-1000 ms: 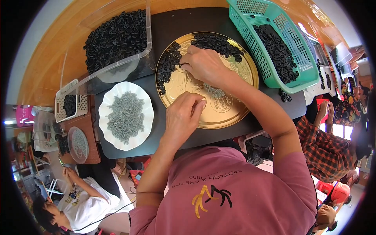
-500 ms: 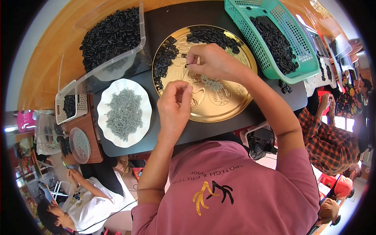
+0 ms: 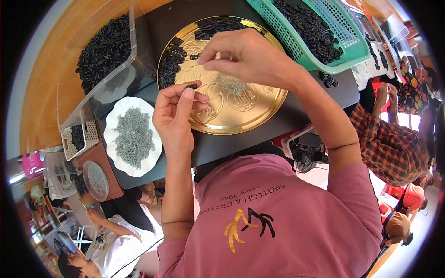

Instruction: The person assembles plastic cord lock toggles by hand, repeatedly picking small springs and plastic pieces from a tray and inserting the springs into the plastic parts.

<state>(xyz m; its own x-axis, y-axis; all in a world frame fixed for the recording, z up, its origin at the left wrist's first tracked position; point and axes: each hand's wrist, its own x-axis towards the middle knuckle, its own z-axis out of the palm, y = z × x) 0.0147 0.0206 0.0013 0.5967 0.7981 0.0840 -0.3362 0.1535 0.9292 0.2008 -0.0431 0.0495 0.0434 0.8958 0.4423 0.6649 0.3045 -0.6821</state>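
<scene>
Between the thumb and index finger of my left hand (image 3: pixel 176 111) is a small black plastic piece (image 3: pixel 191 86), over the near left part of a round gold tray (image 3: pixel 250 121). My right hand (image 3: pixel 245 52) is over the tray's middle, thumb and index tips close together; what they hold, if anything, cannot be made out. Just beside those fingertips lies a loose black piece (image 3: pixel 194 57). Black pieces are heaped along the tray's left side (image 3: pixel 170 65) and far rim (image 3: pixel 215 27). A small pile of greyish pins (image 3: pixel 230 85) lies mid-tray, partly below my right wrist.
Left of the tray stands a white scalloped plate (image 3: pixel 111 139) of grey pins. Behind it is a clear bin (image 3: pixel 134 46) of black pieces. A green basket (image 3: pixel 357 53) with more stands at the far right, several pieces (image 3: pixel 328 79) beside it. Other people sit on both sides.
My left hand has turned palm up, and a black piece now shows in its fingertips. The right hand stays over the tray near the loose piece. The whole view has shifted a little.
</scene>
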